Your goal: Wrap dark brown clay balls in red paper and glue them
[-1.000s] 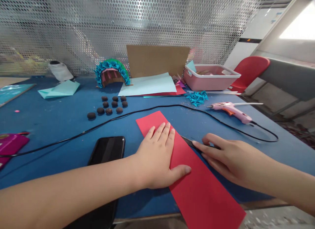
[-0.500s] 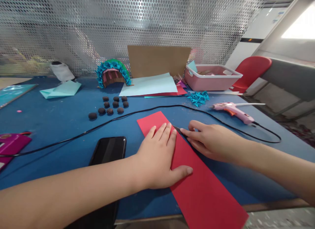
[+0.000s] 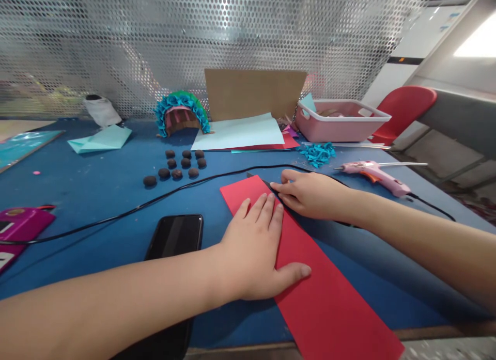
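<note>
Red paper (image 3: 329,287) is lying aslant on the blue worktop (image 3: 96,189), its near end jutting past the front edge and its far end pointing toward the back left. Your left hand (image 3: 253,251) is bearing down on it, palm flat, fingers stretched out and gripping nothing. Your right hand (image 3: 313,193), at the paper's far right side, is pinching what looks like a dark knife (image 3: 266,184) between curled fingers; its tip is showing beyond the paper's far corner. Whether the blade is sitting inside a fold or only alongside, you cannot tell from above.

You are apparently finishing a cutting stroke along that right-hand side. The next move is probably calling for a steady left palm and a blade kept clear of those left fingertips.

Left of the paper, a black phone (image 3: 180,233) is lying under your left forearm. A black cable (image 3: 139,208) is curving across just beyond the paper, with ten dark balls (image 3: 171,163) sitting behind it. Toward the right edge, a pink glue gun (image 3: 387,179) is resting near blue scraps (image 3: 318,154). Along the back edge, a blue-frilled arch (image 3: 180,99), a cardboard panel (image 3: 256,94) and a pink basket (image 3: 344,128) are standing.
</note>
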Available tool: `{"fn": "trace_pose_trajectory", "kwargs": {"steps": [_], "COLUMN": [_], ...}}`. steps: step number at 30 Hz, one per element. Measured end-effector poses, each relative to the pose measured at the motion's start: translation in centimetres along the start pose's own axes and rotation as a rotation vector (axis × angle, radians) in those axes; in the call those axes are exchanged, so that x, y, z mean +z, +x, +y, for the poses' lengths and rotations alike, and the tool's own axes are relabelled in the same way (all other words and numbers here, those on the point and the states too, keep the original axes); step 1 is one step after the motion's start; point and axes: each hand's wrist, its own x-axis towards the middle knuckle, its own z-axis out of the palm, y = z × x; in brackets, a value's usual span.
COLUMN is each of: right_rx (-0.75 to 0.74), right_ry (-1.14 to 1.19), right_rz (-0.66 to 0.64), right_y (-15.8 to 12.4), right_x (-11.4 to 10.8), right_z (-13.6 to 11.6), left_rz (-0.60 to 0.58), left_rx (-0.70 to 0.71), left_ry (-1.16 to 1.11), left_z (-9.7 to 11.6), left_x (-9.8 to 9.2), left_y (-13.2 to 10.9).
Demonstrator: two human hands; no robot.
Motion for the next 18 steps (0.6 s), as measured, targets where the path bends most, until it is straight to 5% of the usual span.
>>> {"fn": "trace_pose_trajectory", "kwargs": {"steps": [18], "right_rx": [-0.019], "right_ry": [0.008], "right_rz": [0.044], "right_y": [0.29], "right_x": [-0.14], "right_z": [0.65], "left_rz": [0.013], "left_rx": [0.003], "left_ry": [-0.013], "left_z": [0.32], "left_x": [-0.24], "left_y": [-0.05]}}
